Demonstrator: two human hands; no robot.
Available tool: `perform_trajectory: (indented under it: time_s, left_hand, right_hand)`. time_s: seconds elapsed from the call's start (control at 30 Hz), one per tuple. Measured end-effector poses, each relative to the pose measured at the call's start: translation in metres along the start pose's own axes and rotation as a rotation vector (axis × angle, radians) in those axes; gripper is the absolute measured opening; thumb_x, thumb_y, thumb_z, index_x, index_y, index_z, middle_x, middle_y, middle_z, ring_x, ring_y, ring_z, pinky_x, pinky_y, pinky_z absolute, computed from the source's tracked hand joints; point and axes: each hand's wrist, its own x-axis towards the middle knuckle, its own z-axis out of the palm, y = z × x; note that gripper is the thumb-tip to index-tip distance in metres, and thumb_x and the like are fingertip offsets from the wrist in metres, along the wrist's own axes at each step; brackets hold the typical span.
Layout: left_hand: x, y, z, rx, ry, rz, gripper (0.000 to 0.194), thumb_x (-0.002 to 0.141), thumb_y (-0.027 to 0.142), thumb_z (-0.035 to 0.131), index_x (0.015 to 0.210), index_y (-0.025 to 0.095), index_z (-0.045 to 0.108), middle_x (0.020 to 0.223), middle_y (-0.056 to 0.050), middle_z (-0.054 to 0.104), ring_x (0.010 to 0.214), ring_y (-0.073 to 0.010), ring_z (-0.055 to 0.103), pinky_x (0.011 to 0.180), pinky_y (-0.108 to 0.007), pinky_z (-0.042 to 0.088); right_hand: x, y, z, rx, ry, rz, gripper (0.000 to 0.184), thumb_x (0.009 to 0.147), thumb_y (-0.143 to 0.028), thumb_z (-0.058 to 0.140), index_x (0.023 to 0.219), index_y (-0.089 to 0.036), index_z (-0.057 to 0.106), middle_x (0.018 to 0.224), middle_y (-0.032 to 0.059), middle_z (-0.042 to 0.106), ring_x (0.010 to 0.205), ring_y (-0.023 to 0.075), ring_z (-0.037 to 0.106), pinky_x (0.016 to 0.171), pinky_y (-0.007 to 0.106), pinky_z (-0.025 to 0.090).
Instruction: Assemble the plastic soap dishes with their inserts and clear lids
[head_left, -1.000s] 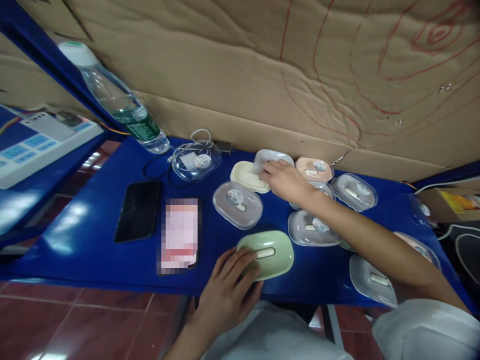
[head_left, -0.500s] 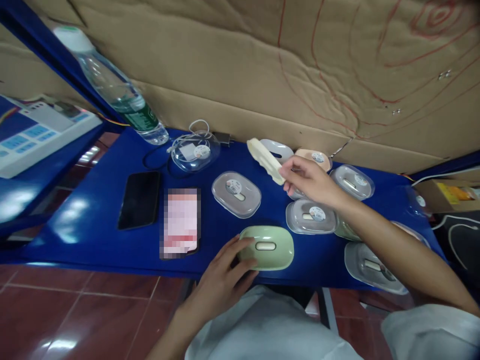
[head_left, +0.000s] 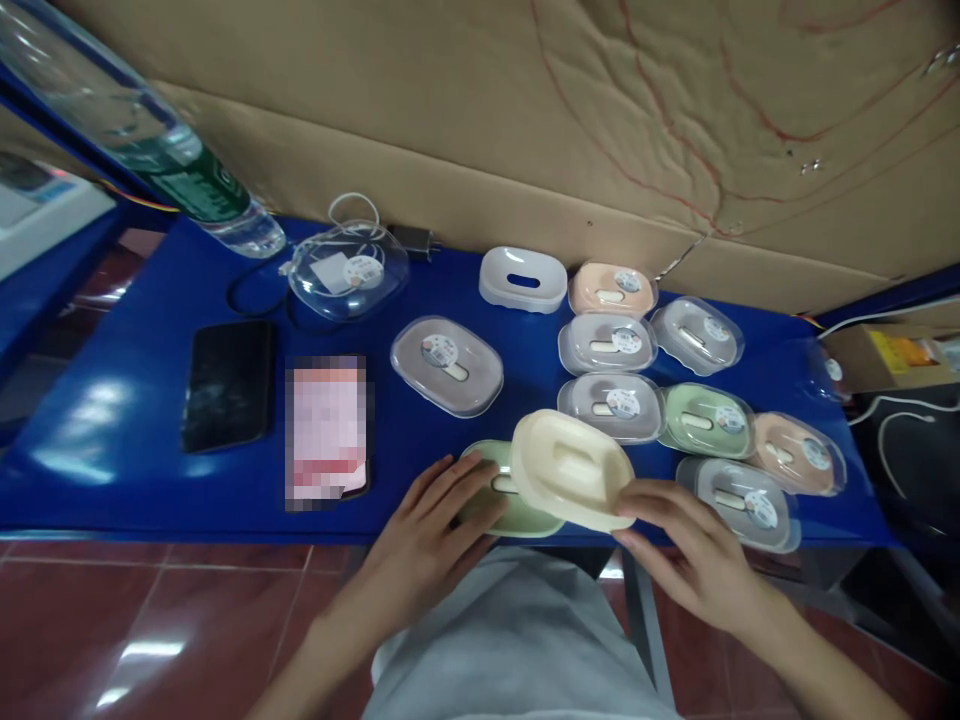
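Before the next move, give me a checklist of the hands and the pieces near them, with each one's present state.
1. Right hand has the cream tray: ok, pinched at its right end.
2. Left hand is on the green dish: ok, fingers over its left end.
3. Green dish fully visible: not ok, the cream tray hides part of it.
4. Cream tray apart from the green dish: cannot tell from this angle.
5. Lit phone apart from the left hand: ok.

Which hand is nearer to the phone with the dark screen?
Left. The left hand touches the green dish, right of the dark phone; the right hand, farther right, holds the cream tray.
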Motion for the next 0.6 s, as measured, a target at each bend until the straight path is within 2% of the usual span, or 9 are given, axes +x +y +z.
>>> perform_trajectory:
  time_s: [0.1, 0.2, 0.33, 0.6]
  left_hand:
    - [-0.002, -0.002, -0.003, 0.077, 0.054, -0.063, 0.033, 0.101, 0.014, 0.069, 0.133, 0.023, 0.069, 0.148, -0.013, 0.068, 0.150, -0.0319, 0.056, 0.128, -0.057, 0.044]
    - [-0.005, 0.005, -0.005, 0.142, 0.133, -0.155, 0.045, 0.098, 0.008, 0.071, 0.140, 0.021, 0.064, 0.149, -0.016, 0.065, 0.148, -0.0342, 0.057, 0.129, -0.063, 0.040]
    - [-0.010, 0.017, -0.003, 0.154, 0.149, -0.146, 0.047, 0.096, 0.005, 0.072, 0.139, 0.022, 0.064, 0.145, -0.015, 0.067, 0.142, -0.0315, 0.062, 0.129, -0.062, 0.039]
    - [-0.016, 0.004, 0.004, 0.195, 0.228, -0.185, 0.041, 0.094, 0.007, 0.078, 0.131, 0.019, 0.067, 0.140, -0.017, 0.068, 0.134, -0.0349, 0.065, 0.122, -0.064, 0.046]
  right_hand:
    - [-0.008, 0.000, 0.004, -0.063, 0.054, -0.061, 0.020, 0.106, -0.022, 0.064, 0.126, -0.024, 0.068, 0.109, 0.0095, 0.079, 0.094, 0.0241, 0.078, 0.081, 0.038, 0.066]
    - [-0.007, 0.000, 0.008, -0.180, 0.047, -0.175, 0.017, 0.105, -0.020, 0.063, 0.121, -0.021, 0.069, 0.104, 0.0099, 0.080, 0.087, 0.0236, 0.076, 0.079, 0.039, 0.065]
    - [-0.021, 0.005, 0.015, -0.294, 0.007, -0.313, 0.012, 0.103, -0.022, 0.063, 0.111, -0.019, 0.072, 0.097, 0.0076, 0.080, 0.080, 0.0220, 0.073, 0.076, 0.039, 0.063]
    - [-0.072, 0.017, 0.038, -0.288, 0.104, -0.205, 0.013, 0.099, -0.015, 0.059, 0.106, -0.018, 0.070, 0.097, 0.0082, 0.078, 0.078, 0.0203, 0.071, 0.070, 0.035, 0.060]
